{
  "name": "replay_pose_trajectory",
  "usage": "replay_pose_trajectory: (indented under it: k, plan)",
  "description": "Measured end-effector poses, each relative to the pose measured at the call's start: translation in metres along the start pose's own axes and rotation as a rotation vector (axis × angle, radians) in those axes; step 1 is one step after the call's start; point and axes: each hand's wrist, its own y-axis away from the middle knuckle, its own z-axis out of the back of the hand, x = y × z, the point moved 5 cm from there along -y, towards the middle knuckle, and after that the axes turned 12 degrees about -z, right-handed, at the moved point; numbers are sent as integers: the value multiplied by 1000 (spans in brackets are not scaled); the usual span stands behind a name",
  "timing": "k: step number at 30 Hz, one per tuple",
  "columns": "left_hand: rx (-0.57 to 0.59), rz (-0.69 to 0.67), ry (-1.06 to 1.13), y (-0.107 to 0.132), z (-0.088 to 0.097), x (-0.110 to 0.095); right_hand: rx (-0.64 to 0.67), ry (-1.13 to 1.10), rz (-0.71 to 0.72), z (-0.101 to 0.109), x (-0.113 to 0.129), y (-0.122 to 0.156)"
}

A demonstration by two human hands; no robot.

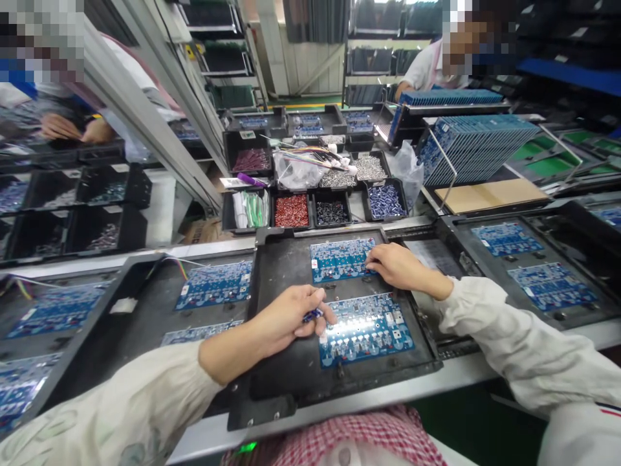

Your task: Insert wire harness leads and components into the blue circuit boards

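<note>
A black carrier tray (286,362) in front of me holds two blue circuit boards. My left hand (291,317) is curled shut on several small blue parts, resting by the left edge of the near board (369,330). On the far board (339,259), my right hand (395,265) presses down at the right edge with fingers bent; whether a part sits under the fingertips is hidden.
Bins of small parts stand behind the tray: red (291,210), dark (332,212), blue (385,200), silver (369,167). More trays with blue boards lie left (216,285) and right (507,238). A stack of blue boards (475,145) stands right. Other people work at the back.
</note>
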Motion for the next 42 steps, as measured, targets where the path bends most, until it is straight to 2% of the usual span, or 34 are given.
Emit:
replay_pose_trajectory:
  k: [4, 11, 15, 18, 20, 23, 26, 30, 32, 37, 42]
  plan:
    - [-15, -33, -49, 2, 4, 0, -17, 22, -18, 2, 1, 1]
    - [-3, -6, -36, 9, 5, -1, -55, 56, -18, -1, 0, 2]
    - [2, -4, -8, 8, 3, 1, -78, 81, 47, 2, 3, 4]
    - [33, 6, -3, 6, -1, 4, -113, 25, 77, 16, 19, 15]
    - [61, 12, 5, 6, -5, 6, -119, -123, 114, 27, 41, 29]
    - [115, -6, 2, 11, -11, 9, -74, -379, 244, 33, 80, 56]
    - [117, -1, -32, 24, -12, 12, -85, -421, 196, 22, 95, 78]
    - [58, 21, -65, 43, -4, 14, 46, -281, 127, -11, 96, 94]
    - [62, -2, -80, 47, -2, 14, 62, -224, 108, -20, 95, 96]
    - [52, -53, -145, 46, 1, 14, 42, -172, 110, -21, 99, 95]
    - [52, -29, -186, 45, 3, 17, 34, -198, 134, -20, 98, 97]
